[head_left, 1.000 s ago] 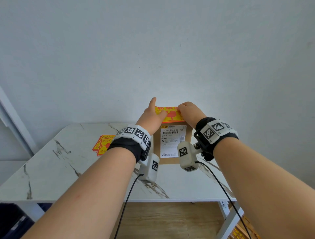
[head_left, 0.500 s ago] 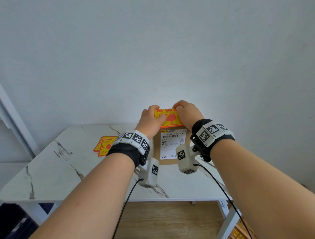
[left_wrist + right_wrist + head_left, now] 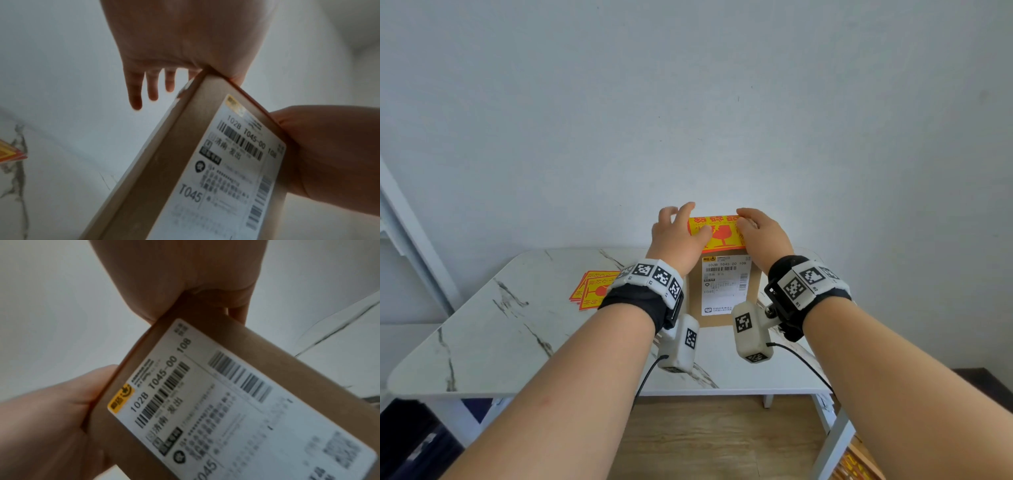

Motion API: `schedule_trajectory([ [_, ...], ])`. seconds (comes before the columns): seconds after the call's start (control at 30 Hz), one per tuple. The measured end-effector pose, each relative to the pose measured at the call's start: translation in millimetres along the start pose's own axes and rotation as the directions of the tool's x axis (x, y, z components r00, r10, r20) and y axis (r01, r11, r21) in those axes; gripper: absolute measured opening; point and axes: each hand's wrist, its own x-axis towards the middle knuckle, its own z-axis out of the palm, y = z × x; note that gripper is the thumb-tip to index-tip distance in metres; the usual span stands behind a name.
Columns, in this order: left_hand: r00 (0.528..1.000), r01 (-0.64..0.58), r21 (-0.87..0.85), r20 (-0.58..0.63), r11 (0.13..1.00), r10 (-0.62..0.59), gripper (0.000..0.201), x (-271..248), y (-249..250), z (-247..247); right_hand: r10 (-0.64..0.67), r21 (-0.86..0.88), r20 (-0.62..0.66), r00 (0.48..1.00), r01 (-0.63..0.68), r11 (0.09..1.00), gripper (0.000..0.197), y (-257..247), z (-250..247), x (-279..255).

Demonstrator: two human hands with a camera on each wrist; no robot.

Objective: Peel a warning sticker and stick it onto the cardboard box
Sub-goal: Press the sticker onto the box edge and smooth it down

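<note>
A brown cardboard box stands upright on the marble table, its white shipping label facing me. A yellow and red warning sticker lies on the box's top face. My left hand rests on the sticker's left end with its thumb laid across it. Its fingers are straight, spread past the box's edge. My right hand lies flat on the sticker's right end, palm pressing the box top. Neither hand holds anything.
A small stack of spare warning stickers lies on the table left of the box. A white wall rises just behind the box. The table's front edge is near my forearms, with wooden floor below.
My left hand's fingers have uncurled and now spread over the box's left top edge. More of the sticker shows between my hands. My right hand stays on its right end.
</note>
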Motion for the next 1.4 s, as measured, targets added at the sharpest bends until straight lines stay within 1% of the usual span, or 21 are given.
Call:
schedule_trajectory([
  [0.07, 0.988, -0.130, 0.125, -0.063, 0.984, 0.138, 0.039, -3, 3, 1, -0.017, 0.042, -0.032, 0.999, 0.018, 0.999, 0.036, 4, -1, -5],
  [0.1, 0.980, -0.171, 0.162, -0.072, 0.972, 0.184, 0.037, -4, 4, 1, -0.024, 0.067, -0.037, 0.999, 0.026, 0.997, 0.036, 5, -2, -7],
  [0.13, 0.976, -0.188, 0.175, -0.073, 0.966, 0.203, 0.036, -4, 4, 2, -0.030, 0.088, -0.038, 0.999, 0.034, 0.996, 0.036, 6, -2, -10],
  [0.23, 0.982, -0.180, 0.149, -0.036, 0.972, 0.187, 0.040, -5, 4, 5, -0.047, 0.115, -0.014, 0.999, 0.048, 0.992, 0.041, 11, -1, -18],
  [0.33, 0.988, -0.154, 0.100, 0.047, 0.983, 0.150, 0.046, -10, 2, 8, -0.055, 0.136, 0.025, 0.998, 0.051, 0.989, 0.047, 16, 1, -23],
  [0.4, 0.990, -0.126, 0.075, 0.081, 0.989, 0.120, 0.053, -15, 2, 11, -0.051, 0.166, 0.029, 0.998, 0.046, 0.985, 0.047, 19, 2, -25],
  [0.5, 0.989, -0.110, 0.082, 0.108, 0.991, 0.101, 0.067, -17, 2, 11, -0.041, 0.206, 0.035, 0.999, 0.033, 0.978, 0.045, 18, 3, -25],
  [0.57, 0.987, -0.121, 0.106, 0.118, 0.987, 0.108, 0.071, -17, 0, 9, -0.032, 0.236, 0.038, 0.999, 0.023, 0.971, 0.046, 18, 4, -26],
  [0.7, 0.978, -0.191, 0.188, 0.123, 0.964, 0.170, 0.072, -19, -1, 7, -0.017, 0.272, 0.016, 1.000, 0.012, 0.962, 0.045, 20, 5, -26],
  [0.9, 0.970, -0.224, 0.263, 0.151, 0.939, 0.189, 0.074, -21, -1, 4, 0.004, 0.289, 0.015, 1.000, -0.008, 0.957, 0.045, 19, 6, -26],
  [0.97, 0.972, -0.190, 0.207, 0.175, 0.960, 0.155, 0.080, -21, 0, 2, 0.002, 0.291, 0.013, 1.000, -0.005, 0.957, 0.045, 18, 5, -28],
  [1.07, 0.979, -0.049, 0.034, 0.201, 0.998, 0.042, 0.094, -23, 2, 2, 0.037, 0.314, 0.028, 0.999, -0.044, 0.948, 0.050, 17, 6, -30],
  [1.1, 0.978, -0.013, -0.017, 0.209, 1.000, 0.016, 0.096, -24, 2, 2, 0.054, 0.326, 0.032, 0.998, -0.061, 0.943, 0.049, 17, 6, -30],
  [1.13, 0.976, 0.016, -0.071, 0.216, 0.997, 0.000, 0.096, -26, 3, 1, 0.062, 0.329, 0.036, 0.997, -0.071, 0.942, 0.045, 16, 6, -31],
  [1.2, 0.971, 0.069, -0.177, 0.238, 0.982, -0.026, 0.086, -29, 4, -2, 0.058, 0.325, 0.028, 0.998, -0.063, 0.944, 0.033, 15, 7, -31],
  [1.23, 0.967, 0.094, -0.219, 0.251, 0.971, -0.037, 0.078, -30, 4, -3, 0.060, 0.315, 0.024, 0.998, -0.064, 0.947, 0.032, 16, 8, -30],
  [1.3, 0.964, 0.111, -0.270, 0.263, 0.956, -0.038, 0.065, -33, 2, -6, 0.083, 0.278, 0.025, 0.996, -0.086, 0.957, 0.038, 16, 9, -29],
  [1.33, 0.967, 0.106, -0.283, 0.254, 0.953, -0.032, 0.062, -36, 2, -7, 0.093, 0.270, 0.024, 0.995, -0.096, 0.958, 0.042, 14, 8, -30],
  [1.4, 0.975, 0.122, -0.341, 0.219, 0.932, -0.047, 0.063, -38, -2, -8, 0.101, 0.321, 0.020, 0.995, -0.102, 0.942, 0.045, 9, 6, -32],
])
